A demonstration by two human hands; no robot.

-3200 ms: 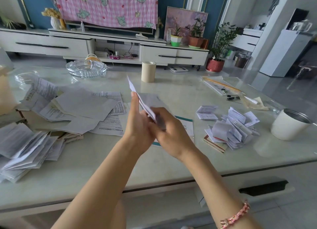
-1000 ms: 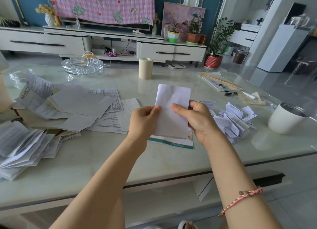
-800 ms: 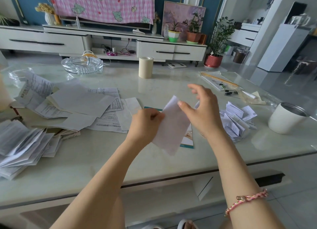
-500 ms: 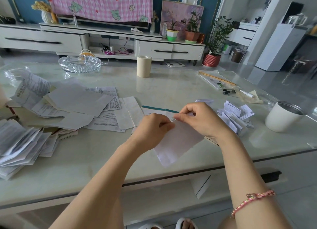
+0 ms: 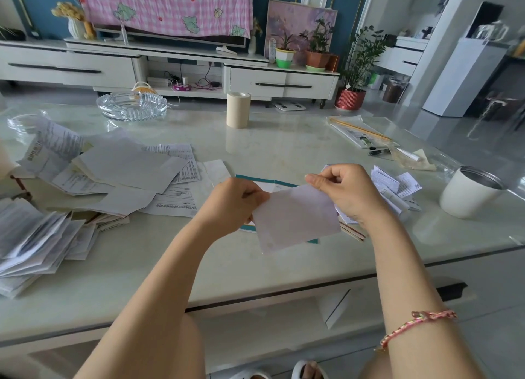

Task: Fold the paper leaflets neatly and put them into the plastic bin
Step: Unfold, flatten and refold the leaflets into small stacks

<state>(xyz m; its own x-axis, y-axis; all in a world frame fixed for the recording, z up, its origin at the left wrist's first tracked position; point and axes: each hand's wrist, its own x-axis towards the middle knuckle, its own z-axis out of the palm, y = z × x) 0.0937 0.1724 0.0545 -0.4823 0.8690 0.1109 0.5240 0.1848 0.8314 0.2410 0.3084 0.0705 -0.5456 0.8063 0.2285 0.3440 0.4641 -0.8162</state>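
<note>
A white folded leaflet (image 5: 295, 219) hangs just above the table between both hands. My left hand (image 5: 231, 205) pinches its upper left corner. My right hand (image 5: 346, 191) pinches its upper right corner between thumb and forefinger. Under the leaflet lies a teal-edged sheet (image 5: 272, 181). Unfolded leaflets (image 5: 125, 174) are spread at the left, and a stack of folded ones (image 5: 31, 242) sits at the far left edge. Small folded leaflets (image 5: 395, 185) are piled right of my right hand. No plastic bin is in view.
A white cup with a metal rim (image 5: 468, 192) stands at the right. A glass ashtray (image 5: 131, 105) and a beige tape roll (image 5: 238, 110) stand at the back of the pale table (image 5: 255, 267). Pens and papers (image 5: 366, 135) lie at the back right.
The leaflet went from held upright to lowered and folded over. My hands, close together at its top edge half a second ago, have moved apart to its two upper corners.
</note>
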